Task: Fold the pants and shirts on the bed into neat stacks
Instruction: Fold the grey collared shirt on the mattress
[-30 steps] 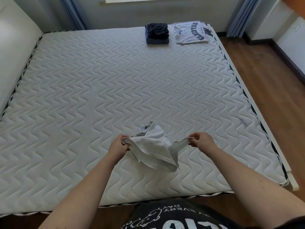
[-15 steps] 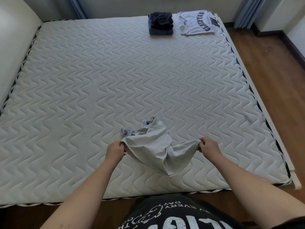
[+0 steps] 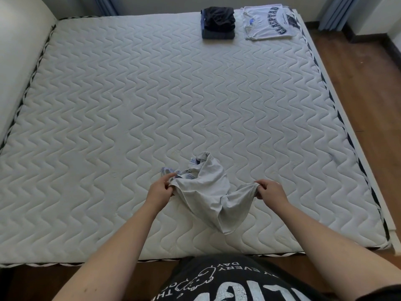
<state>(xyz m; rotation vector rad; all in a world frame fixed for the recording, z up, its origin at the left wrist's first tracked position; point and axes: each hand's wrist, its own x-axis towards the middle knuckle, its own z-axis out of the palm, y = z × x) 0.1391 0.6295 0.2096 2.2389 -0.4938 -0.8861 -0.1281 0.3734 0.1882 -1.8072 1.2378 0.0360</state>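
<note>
A crumpled light grey garment [image 3: 208,192] with a checked inner waistband lies near the front edge of the white quilted mattress [image 3: 152,94]. My left hand [image 3: 161,187] grips its left edge, and my right hand [image 3: 270,190] pinches its right edge, so the cloth hangs slack between them and sags toward me. At the far side sit a stack of folded dark pants [image 3: 218,22] and, to its right, a folded white shirt with dark lettering [image 3: 269,22].
A padded headboard [image 3: 19,51] runs along the mattress's left side. Wooden floor [image 3: 368,94] lies to the right of the bed, with blue curtains [image 3: 332,11] at the far wall. My dark printed shirt [image 3: 227,281] fills the bottom of the view.
My hands have drawn further apart, spreading the grey garment wider between them. The view has tilted down, so the far stacks sit higher in the frame.
</note>
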